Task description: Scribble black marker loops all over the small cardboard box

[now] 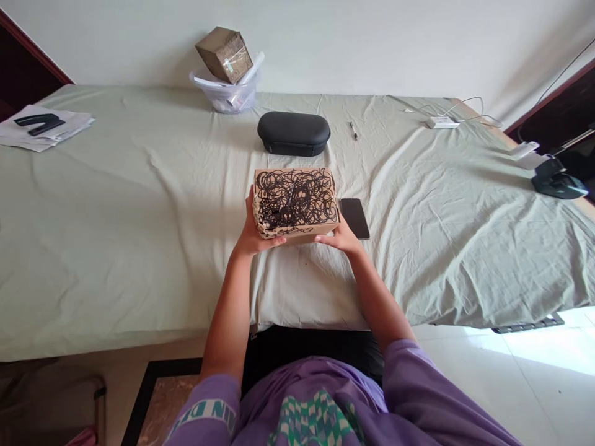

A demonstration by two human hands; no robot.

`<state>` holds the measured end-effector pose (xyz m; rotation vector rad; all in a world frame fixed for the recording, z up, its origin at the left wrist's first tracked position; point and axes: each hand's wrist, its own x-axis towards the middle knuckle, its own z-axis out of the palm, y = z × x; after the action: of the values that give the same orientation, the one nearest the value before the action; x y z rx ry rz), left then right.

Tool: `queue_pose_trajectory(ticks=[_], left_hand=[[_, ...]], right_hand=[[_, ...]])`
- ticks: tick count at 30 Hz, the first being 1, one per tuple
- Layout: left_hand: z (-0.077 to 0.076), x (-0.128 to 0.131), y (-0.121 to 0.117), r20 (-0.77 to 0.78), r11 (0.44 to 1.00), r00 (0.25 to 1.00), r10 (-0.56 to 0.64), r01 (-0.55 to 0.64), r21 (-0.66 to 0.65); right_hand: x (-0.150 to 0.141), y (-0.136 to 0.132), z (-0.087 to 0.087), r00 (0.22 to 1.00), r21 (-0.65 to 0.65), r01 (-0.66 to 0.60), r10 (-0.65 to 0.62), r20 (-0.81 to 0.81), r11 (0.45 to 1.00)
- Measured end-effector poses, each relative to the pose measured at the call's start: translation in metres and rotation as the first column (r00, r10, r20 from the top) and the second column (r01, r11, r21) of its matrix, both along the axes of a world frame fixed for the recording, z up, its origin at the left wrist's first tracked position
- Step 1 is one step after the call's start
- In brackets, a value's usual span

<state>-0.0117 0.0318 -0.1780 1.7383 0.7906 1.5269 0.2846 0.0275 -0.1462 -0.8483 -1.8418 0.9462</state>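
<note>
With its long axis running left to right, the brown cardboard box covered in black scribbles (297,201) sits between the left hand (255,232) and right hand (341,236), pressed at its near corners, beyond the person's purple shirt (316,396).

Both hands (297,232) hold a scribbled cardboard box (296,201); a phone (356,218) lies just beside.
</note>
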Motion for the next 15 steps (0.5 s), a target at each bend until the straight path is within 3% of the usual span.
queue_pose_trajectory(ticks=[3,5,6,8,9,11,15], left_hand=[[-0.002,-0.006,0.005,0.025,0.995,0.996,0.09,-0.091,0.045],[-0.003,-0.008,0.008,0.056,0.979,0.983,0.174,-0.179,0.099],[-0.002,-0.009,0.01,0.073,0.97,0.976,0.204,-0.212,0.12],[-0.002,-0.01,0.012,0.094,0.964,0.971,0.22,-0.231,0.134],[-0.002,-0.01,0.013,0.101,0.967,0.972,0.214,-0.226,0.12],[-0.002,-0.011,0.014,0.123,0.974,0.971,0.205,-0.215,0.068],[-0.003,-0.012,0.014,0.164,0.98,0.966,0.2,-0.2,-0.016]], right_hand=[[0.017,0.008,0.005,0.987,-0.053,0.067,-0.074,-0.144,0.996],[0.03,0.014,0.007,0.952,-0.087,0.285,-0.293,-0.091,0.954],[0.036,0.017,0.008,0.906,-0.101,0.423,-0.424,0.019,0.9],[0.045,0.022,0.007,0.737,-0.093,0.651,-0.599,0.313,0.753],[0.047,0.022,0.006,0.644,-0.079,0.721,-0.624,0.442,0.689],[0.046,0.023,0.002,0.517,-0.063,0.789,-0.604,0.606,0.612],[0.038,0.02,-0.003,0.423,-0.051,0.828,-0.563,0.71,0.558]])
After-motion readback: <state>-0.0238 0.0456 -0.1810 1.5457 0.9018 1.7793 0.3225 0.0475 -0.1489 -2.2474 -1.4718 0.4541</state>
